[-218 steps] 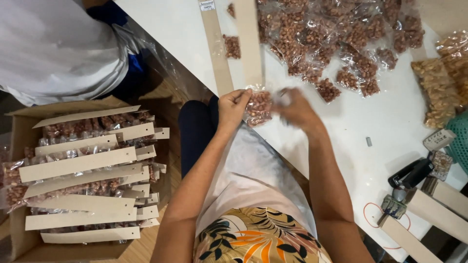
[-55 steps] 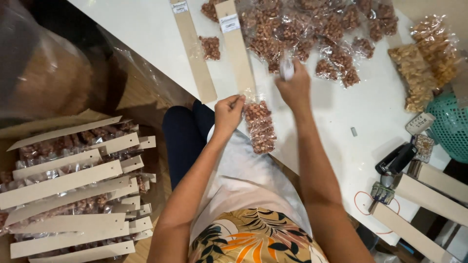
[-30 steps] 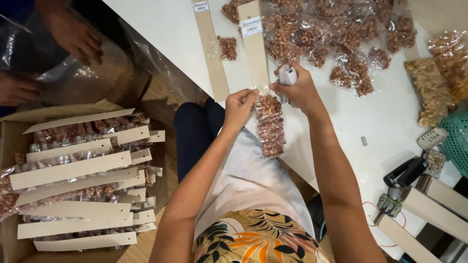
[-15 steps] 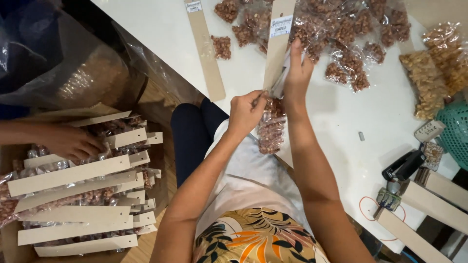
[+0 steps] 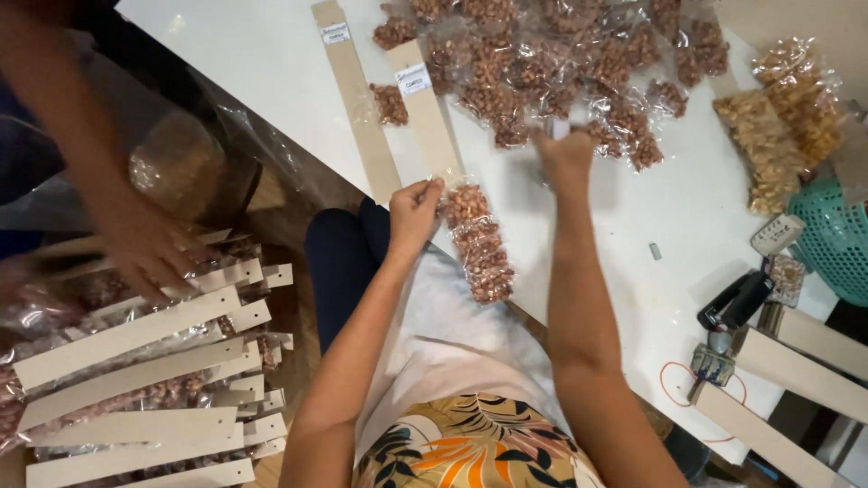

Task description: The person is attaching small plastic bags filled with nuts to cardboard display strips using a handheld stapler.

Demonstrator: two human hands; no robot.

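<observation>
At the far left another person's hand [image 5: 145, 248] reaches down onto the cardboard strips [image 5: 127, 334] stacked in a box beside me, its fingers spread over the top strip. Those strips carry small clear bags of nuts, and they lie in rows, one overlapping the next. Above that hand a large clear plastic bag [image 5: 176, 167] of nuts sits against the edge of the white table [image 5: 271, 63].

My left hand [image 5: 414, 214] is at the near edge of the table, fingers pinched together on the top of a strip of small nut packets [image 5: 479, 244]. The packets hang down from my grip over the table edge, towards my lap, joined one below the other. Just above my fingers the lower end of a long cardboard strip [image 5: 427, 117] lies on the table, touching or almost touching the top of the packets; a second cardboard strip [image 5: 353, 95] lies beside it to the left.

My right hand [image 5: 565, 158] is stretched further out on the table, at the near edge of a heap of nut packets [image 5: 561, 63]. It is blurred, so I cannot tell whether its fingers are closed on anything.

Further right lie bags of paler nuts [image 5: 773, 126], a green plastic basket [image 5: 836, 239], a black stapler [image 5: 737, 303] and more cardboard strips [image 5: 796, 361].
</observation>
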